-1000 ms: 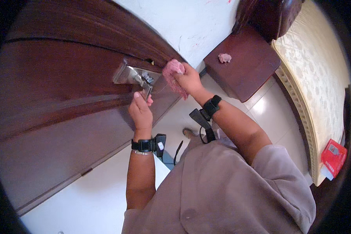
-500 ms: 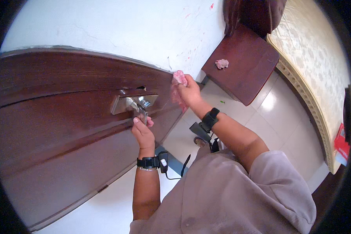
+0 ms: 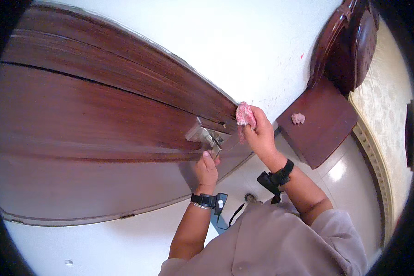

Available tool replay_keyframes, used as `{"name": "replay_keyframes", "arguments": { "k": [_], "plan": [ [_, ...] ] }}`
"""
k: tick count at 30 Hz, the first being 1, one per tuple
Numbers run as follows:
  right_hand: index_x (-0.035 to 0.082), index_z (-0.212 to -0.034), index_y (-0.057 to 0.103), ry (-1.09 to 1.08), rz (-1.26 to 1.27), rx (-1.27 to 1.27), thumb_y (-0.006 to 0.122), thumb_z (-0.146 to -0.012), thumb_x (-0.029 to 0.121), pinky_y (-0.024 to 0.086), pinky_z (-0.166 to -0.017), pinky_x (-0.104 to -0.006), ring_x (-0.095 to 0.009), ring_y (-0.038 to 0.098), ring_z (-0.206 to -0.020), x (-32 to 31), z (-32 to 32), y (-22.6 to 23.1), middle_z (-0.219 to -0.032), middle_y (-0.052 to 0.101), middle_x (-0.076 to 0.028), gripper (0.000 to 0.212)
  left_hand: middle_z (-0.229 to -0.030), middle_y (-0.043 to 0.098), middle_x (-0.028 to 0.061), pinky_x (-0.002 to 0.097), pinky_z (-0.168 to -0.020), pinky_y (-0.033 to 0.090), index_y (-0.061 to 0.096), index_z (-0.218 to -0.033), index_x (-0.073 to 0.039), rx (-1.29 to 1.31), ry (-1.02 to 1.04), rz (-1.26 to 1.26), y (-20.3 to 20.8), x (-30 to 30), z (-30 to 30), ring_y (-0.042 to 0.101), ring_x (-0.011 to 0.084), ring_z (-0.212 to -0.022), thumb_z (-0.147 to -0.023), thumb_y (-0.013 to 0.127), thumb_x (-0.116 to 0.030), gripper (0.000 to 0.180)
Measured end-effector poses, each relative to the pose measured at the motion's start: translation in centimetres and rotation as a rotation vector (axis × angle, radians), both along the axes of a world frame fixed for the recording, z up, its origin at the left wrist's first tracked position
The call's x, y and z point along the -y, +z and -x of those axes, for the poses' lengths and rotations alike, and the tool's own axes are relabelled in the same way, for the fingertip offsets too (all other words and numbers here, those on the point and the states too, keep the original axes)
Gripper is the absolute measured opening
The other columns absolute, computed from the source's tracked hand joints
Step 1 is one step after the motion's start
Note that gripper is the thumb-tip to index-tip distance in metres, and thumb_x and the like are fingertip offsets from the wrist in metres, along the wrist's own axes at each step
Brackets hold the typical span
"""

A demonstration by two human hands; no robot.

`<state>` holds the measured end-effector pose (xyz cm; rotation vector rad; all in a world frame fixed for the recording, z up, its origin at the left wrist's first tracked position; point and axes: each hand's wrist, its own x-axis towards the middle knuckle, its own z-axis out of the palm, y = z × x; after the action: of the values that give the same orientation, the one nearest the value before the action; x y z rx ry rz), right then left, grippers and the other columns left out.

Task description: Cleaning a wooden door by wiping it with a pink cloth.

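My left hand (image 3: 207,171) is closed around the metal door handle (image 3: 215,146), which sticks out from its plate on a dark brown wooden door (image 3: 96,119). In my right hand (image 3: 262,138) is a bunched pink and white cloth (image 3: 245,115), pinched between thumb and fingers. The cloth is at the door's edge beside the white wall, and part of it hangs below my fingers. A small dark hole shows in the frame strip near the handle plate. Black straps with small devices sit on both my wrists.
A dark red wooden stand (image 3: 324,124) on the right bears a crumpled pinkish wad (image 3: 298,118). Behind it is a dark brown padded headboard (image 3: 354,50). A cream patterned bed edge (image 3: 377,152) curves along the right. Pale tiles (image 3: 338,172) cover the floor; the wall (image 3: 244,50) has red specks.
My view has turned, so the door and stand lie differently in the picture. My left hand still holds the handle; my right hand still holds the cloth near the door's edge.
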<state>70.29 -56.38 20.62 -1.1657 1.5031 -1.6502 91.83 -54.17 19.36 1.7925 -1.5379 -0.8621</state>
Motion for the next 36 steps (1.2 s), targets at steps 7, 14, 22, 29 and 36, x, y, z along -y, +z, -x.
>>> {"name": "replay_keyframes", "arguments": {
  "k": [7,14,22,29,36],
  "plan": [
    [0.006,-0.119,0.057,0.005,0.319,-0.040,0.059,-0.079,0.002,0.053,-0.080,-0.0378,-0.032,0.065,-0.093,1.4,1.6,8.4,-0.109,0.061,-0.016,0.040,-0.079,0.070,0.0132,0.0366,-0.065,0.054,0.066,-0.095,0.002,0.009,-0.006,0.044,0.0,0.6,0.3,0.069,0.0228,-0.070,-0.104,0.033,-0.036,0.051],
    [0.002,-0.119,0.058,0.346,0.396,0.400,0.054,-0.077,-0.001,0.051,-0.091,-0.0414,-0.035,0.063,-0.102,-3.5,3.9,16.2,-0.116,0.062,-0.017,0.042,-0.085,0.070,0.0136,0.0481,-0.069,0.050,0.063,-0.087,-0.007,0.393,-0.181,0.301,-3.5,-3.0,0.4,0.065,0.0371,-0.075,-0.101,0.038,-0.037,0.041],
    [0.000,-0.123,0.055,-0.364,0.700,-0.593,0.054,-0.090,0.007,0.054,-0.082,-0.0351,-0.030,0.066,-0.095,-9.2,9.2,12.1,-0.118,0.061,-0.020,0.034,-0.116,0.067,0.0158,0.0413,-0.095,0.046,0.060,-0.126,-0.008,0.083,-0.196,0.210,-3.7,-12.0,9.7,0.062,0.0332,-0.111,-0.105,0.035,-0.046,0.049],
    [-0.001,-0.117,0.057,-0.025,0.567,-0.549,0.055,-0.088,0.004,0.052,-0.085,-0.0368,-0.033,0.063,-0.097,-12.0,3.4,0.4,-0.110,0.060,-0.017,0.030,-0.123,0.059,0.0161,0.0400,-0.095,0.048,0.053,-0.135,-0.012,0.098,-0.238,0.168,-1.0,-15.2,3.6,0.059,0.0325,-0.115,-0.104,0.047,-0.035,0.039],
    [0.000,-0.118,0.058,-0.053,0.365,-0.429,0.057,-0.077,-0.003,0.045,-0.099,-0.0408,-0.040,0.054,-0.114,-11.7,1.1,0.3,-0.125,0.053,-0.020,0.042,-0.123,0.056,0.0170,0.0373,-0.094,0.049,0.051,-0.137,-0.012,-0.007,-0.139,0.551,1.7,-13.0,-1.4,0.061,0.0291,-0.109,-0.101,0.052,-0.020,0.037]
  ]
}}
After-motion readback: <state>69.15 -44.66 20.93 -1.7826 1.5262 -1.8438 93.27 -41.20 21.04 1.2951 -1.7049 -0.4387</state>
